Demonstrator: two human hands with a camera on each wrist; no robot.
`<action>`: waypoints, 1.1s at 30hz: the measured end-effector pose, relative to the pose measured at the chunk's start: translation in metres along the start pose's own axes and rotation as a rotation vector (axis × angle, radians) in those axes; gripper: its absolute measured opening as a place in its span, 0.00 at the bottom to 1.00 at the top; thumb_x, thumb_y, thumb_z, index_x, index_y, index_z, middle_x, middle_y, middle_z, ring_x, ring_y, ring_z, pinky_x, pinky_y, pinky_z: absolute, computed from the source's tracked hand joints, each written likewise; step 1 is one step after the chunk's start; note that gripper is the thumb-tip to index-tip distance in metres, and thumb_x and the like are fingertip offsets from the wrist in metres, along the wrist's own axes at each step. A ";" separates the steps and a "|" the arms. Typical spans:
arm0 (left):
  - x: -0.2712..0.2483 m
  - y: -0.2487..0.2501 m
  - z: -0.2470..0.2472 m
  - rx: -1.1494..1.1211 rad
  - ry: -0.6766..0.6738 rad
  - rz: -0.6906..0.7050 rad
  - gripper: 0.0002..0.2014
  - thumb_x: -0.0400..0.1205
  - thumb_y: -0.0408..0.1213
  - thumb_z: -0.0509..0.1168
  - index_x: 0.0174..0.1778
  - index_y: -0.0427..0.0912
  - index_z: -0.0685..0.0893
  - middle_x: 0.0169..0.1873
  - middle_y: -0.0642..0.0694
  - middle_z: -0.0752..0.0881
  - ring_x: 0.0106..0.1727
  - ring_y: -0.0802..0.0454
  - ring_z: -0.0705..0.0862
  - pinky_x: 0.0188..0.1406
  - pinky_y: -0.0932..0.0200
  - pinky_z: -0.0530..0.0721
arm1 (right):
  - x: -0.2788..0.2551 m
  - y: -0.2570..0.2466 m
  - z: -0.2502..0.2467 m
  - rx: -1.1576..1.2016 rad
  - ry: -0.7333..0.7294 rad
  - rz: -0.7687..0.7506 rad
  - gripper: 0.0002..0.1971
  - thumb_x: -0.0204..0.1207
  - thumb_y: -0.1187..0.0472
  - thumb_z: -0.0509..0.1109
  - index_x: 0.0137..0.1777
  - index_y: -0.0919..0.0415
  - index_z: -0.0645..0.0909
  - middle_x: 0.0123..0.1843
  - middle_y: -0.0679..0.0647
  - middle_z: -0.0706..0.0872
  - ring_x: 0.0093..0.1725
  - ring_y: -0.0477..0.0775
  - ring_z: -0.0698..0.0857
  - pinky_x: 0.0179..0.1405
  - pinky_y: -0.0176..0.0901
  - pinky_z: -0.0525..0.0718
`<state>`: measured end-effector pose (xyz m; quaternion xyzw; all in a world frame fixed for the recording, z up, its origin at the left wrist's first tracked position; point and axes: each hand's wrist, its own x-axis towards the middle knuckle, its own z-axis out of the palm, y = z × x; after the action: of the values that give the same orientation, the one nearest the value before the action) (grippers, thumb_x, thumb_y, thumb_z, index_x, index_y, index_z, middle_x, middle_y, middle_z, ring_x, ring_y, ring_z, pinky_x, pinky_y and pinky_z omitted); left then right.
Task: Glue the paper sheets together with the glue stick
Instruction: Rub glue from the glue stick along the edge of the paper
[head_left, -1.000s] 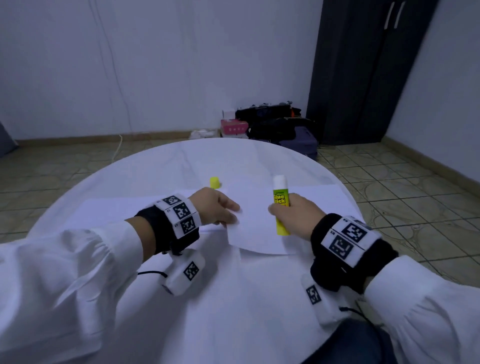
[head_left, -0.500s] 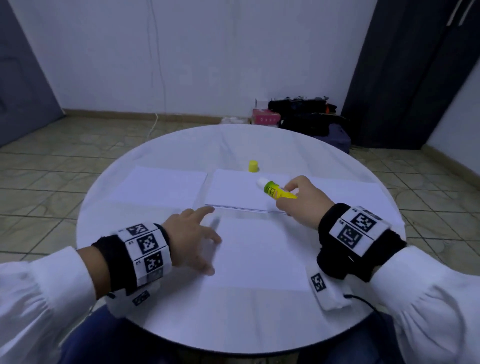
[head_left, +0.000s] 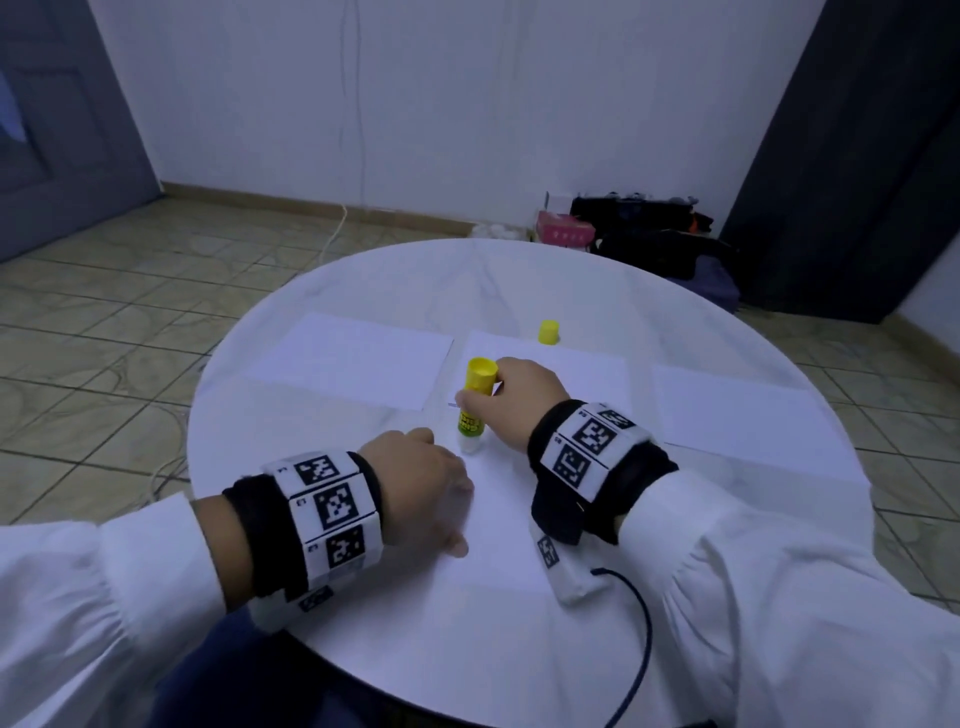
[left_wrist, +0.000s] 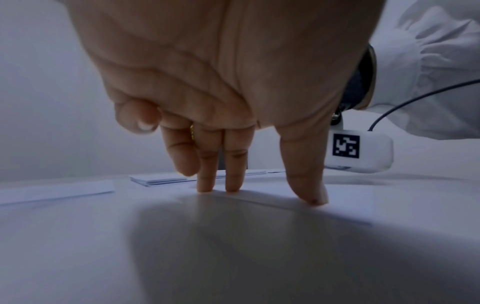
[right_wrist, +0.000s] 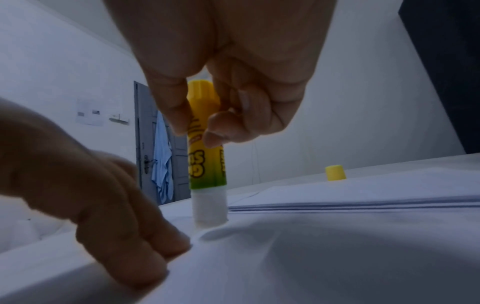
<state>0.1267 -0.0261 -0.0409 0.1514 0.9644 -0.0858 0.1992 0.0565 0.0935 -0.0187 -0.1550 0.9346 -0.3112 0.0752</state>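
My right hand (head_left: 511, 402) grips the yellow-green glue stick (head_left: 474, 402) upright, its white glue tip (right_wrist: 209, 214) down on the near paper sheet (head_left: 498, 514) at that sheet's far left corner. In the right wrist view the thumb and fingers pinch the glue stick (right_wrist: 206, 144) at mid-body. My left hand (head_left: 423, 491) lies on the same sheet's left edge, with straight fingers (left_wrist: 232, 164) pressing the paper (left_wrist: 345, 197) flat. A thin stack of sheets (head_left: 571, 374) lies just behind the glue stick. The yellow cap (head_left: 548, 332) stands at the stack's far edge.
The round white table (head_left: 363, 280) also carries a sheet at the back left (head_left: 353, 364) and one at the right (head_left: 737, 410). A black cable (head_left: 641, 623) runs from my right wrist over the table's near edge. Bags (head_left: 654, 239) sit on the floor behind.
The right hand has turned the glue stick from lying tilted over the stack to upright, and brought its tip down on the near sheet. The left hand stays on the sheet's left edge.
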 end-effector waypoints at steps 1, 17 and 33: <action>0.000 -0.001 0.001 -0.015 0.007 -0.004 0.27 0.77 0.65 0.62 0.66 0.53 0.78 0.62 0.56 0.79 0.61 0.48 0.71 0.57 0.52 0.77 | 0.000 0.000 0.002 -0.020 -0.013 0.000 0.12 0.76 0.50 0.68 0.42 0.59 0.74 0.37 0.49 0.76 0.43 0.54 0.78 0.38 0.42 0.73; 0.007 -0.006 -0.006 -0.022 -0.074 0.004 0.30 0.69 0.63 0.70 0.64 0.55 0.75 0.69 0.55 0.73 0.64 0.48 0.78 0.60 0.49 0.79 | -0.028 0.078 -0.057 -0.217 0.111 0.156 0.14 0.75 0.53 0.67 0.34 0.57 0.68 0.35 0.50 0.74 0.32 0.46 0.71 0.26 0.38 0.64; 0.014 -0.011 -0.002 -0.018 -0.103 -0.193 0.54 0.60 0.73 0.70 0.79 0.60 0.53 0.66 0.45 0.73 0.65 0.42 0.71 0.71 0.47 0.68 | -0.034 0.053 -0.056 -0.153 0.134 0.081 0.10 0.75 0.53 0.67 0.40 0.58 0.72 0.36 0.49 0.76 0.39 0.53 0.75 0.29 0.37 0.67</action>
<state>0.1098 -0.0318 -0.0434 0.0516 0.9637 -0.1035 0.2408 0.0623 0.1768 -0.0050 -0.1010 0.9641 -0.2452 0.0131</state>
